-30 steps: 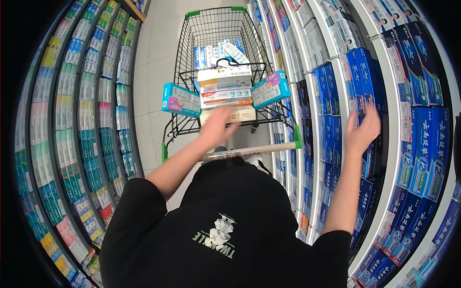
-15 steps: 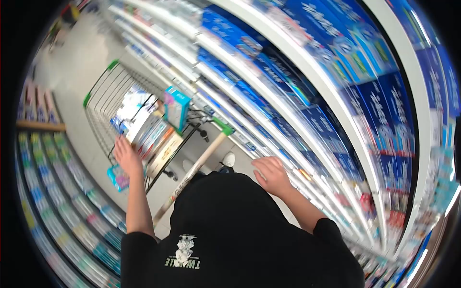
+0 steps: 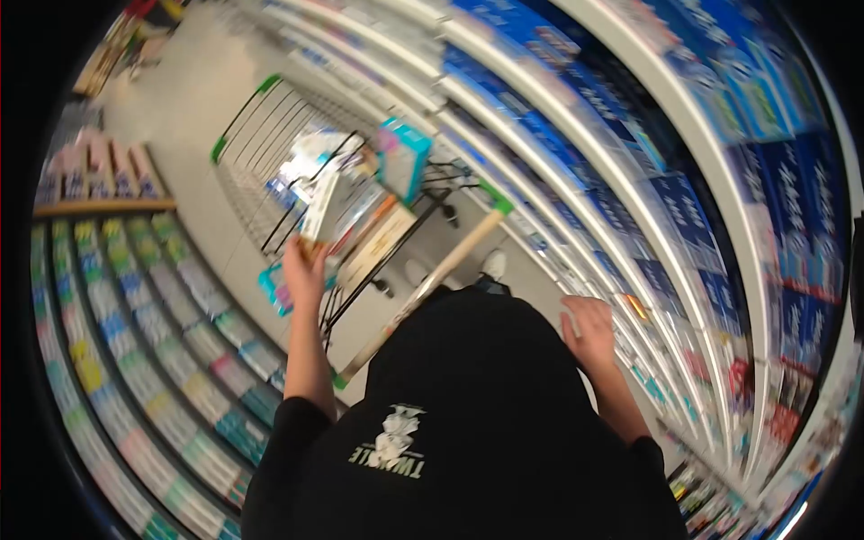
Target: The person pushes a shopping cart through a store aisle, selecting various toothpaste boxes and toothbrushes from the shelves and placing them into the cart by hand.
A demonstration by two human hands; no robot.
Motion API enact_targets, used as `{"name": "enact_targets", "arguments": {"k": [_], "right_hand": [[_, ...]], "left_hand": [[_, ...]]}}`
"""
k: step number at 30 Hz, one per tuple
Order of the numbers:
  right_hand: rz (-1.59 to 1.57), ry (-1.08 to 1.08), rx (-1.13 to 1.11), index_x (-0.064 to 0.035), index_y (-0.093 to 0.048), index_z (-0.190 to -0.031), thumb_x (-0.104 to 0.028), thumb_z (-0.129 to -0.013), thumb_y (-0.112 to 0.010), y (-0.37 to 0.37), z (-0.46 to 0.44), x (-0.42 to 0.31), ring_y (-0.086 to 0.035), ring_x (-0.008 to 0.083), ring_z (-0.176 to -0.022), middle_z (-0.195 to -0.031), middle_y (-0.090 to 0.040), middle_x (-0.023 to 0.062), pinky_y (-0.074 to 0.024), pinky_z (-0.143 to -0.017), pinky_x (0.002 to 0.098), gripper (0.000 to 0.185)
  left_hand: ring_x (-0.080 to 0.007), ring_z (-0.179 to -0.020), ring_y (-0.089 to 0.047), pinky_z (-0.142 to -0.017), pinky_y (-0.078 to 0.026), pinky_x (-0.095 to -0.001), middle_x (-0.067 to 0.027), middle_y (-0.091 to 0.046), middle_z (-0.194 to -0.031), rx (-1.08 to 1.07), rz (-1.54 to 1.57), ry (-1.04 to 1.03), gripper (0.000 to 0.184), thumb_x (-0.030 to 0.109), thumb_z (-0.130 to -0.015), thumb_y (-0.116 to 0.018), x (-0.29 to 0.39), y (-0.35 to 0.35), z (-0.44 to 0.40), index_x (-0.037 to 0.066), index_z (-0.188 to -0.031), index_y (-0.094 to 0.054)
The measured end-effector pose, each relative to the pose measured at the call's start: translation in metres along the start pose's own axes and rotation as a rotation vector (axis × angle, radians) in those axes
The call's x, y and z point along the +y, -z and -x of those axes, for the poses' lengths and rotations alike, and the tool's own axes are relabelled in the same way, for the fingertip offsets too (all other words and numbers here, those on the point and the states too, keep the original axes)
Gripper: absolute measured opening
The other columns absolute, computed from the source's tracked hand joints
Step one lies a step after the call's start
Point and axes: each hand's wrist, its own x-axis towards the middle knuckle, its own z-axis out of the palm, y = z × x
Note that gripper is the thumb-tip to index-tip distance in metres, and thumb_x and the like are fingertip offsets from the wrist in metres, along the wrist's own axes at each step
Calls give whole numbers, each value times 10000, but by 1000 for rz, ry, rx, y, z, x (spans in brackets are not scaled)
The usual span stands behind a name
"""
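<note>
My left hand (image 3: 304,270) reaches over the near left side of a shopping cart (image 3: 245,175). Its fingers and thumb close on the near end of a long white box (image 3: 322,205), tilted among the goods; blur softens the contact. A light cardboard-coloured box (image 3: 381,243) and a teal box (image 3: 404,160) sit close by in the cart. Below my left hand a teal-and-pink pack (image 3: 274,288) shows at the cart's side. My right hand (image 3: 591,328) hangs in the air before the right-hand shelves, fingers loosely bent and apart, holding nothing.
The cart's handle (image 3: 441,274) crosses just ahead of my body. Shelves of blue boxes (image 3: 684,211) rise on the right. Low racks of small packs (image 3: 148,342) curve along the left, beside pink boxes (image 3: 99,171). Grey floor (image 3: 193,108) runs ahead.
My left hand has gone from lying spread over the cart to closing on the white box's end. The view has swung, shifting the cart rightward. My right hand stays empty.
</note>
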Motion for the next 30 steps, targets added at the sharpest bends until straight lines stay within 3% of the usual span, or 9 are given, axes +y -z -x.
{"name": "enact_targets", "arguments": {"k": [3,7,10,12,14,16,19,22,30], "right_hand": [[-22,-11,10,-66,-692,-1174,-41,-885,-754,-5,-10,-10,-671,331,-1055,-1151,-729,105,-491,-960,446,297],[-88,-10,-20,-46,-679,-1225,-69,-896,-765,-13,-47,-36,-664,354,-1083,-1180,-721,138,-495,-991,445,340],[-306,-176,-58,-45,-572,-1429,-150,-896,-804,-21,-79,-62,-636,380,-1188,-1362,-635,186,-477,-1057,473,591],[-302,-180,-61,-62,-465,-1556,-226,-863,-855,-15,-104,-81,-572,397,-1303,-1519,-512,211,-454,-1102,498,812],[-52,-22,-58,-95,-394,-1620,-295,-749,-929,-4,-123,-98,-472,417,-1420,-1620,-385,228,-427,-1136,539,1043],[34,220,-115,-138,-465,-1584,-317,-667,-945,0,-129,-105,-445,408,-1467,-1603,-438,211,-398,-1170,528,1051],[121,235,-242,-135,-548,-1499,-310,-766,-846,-11,-116,-113,-558,296,-1330,-1356,-599,93,-441,-1129,451,810],[192,170,-218,-74,-661,-1172,-154,-876,-679,-15,-105,-111,-613,266,-1069,-1062,-603,72,-491,-945,396,307],[70,-34,-275,-74,-641,-1070,-195,-835,-783,-5,-56,-73,-628,285,-1110,-1111,-631,86,-508,-969,409,300]], "left_hand": [[-346,-962,-717,-823,-563,-420,-196,-723,-1057,-142,166,65,570,257,-849,-901,23,21,0,39,-1267,-580],[-224,-959,-656,-837,-537,-354,-128,-675,-1067,-444,178,-95,571,193,-847,-902,71,32,5,42,-1282,-564],[-208,-948,-626,-834,-530,-353,-109,-630,-1062,-695,386,-175,600,223,-898,-866,105,23,18,64,-1358,-515],[-141,-1009,-588,-863,-510,-319,-82,-607,-1089,-942,604,-14,569,238,-932,-840,127,17,24,60,-1364,-515],[-332,-1065,-649,-934,-512,-399,-167,-651,-1166,-964,576,-170,581,301,-918,-837,140,13,27,55,-1356,-546],[-377,-1077,-644,-931,-513,-434,-189,-650,-1169,-938,441,-368,577,286,-903,-837,156,18,23,49,-1348,-555],[-423,-1091,-629,-925,-515,-454,-201,-647,-1151,-878,381,-456,560,226,-876,-847,170,18,30,38,-1322,-566],[-438,-1084,-620,-912,-518,-449,-206,-641,-1139,-884,265,-516,572,184,-855,-863,177,18,32,29,-1318,-565],[-347,-1255,-597,-1095,-467,-455,-185,-588,-1396,-917,412,-406,730,131,-889,-827,177,5,25,12,-1511,-464]]}}
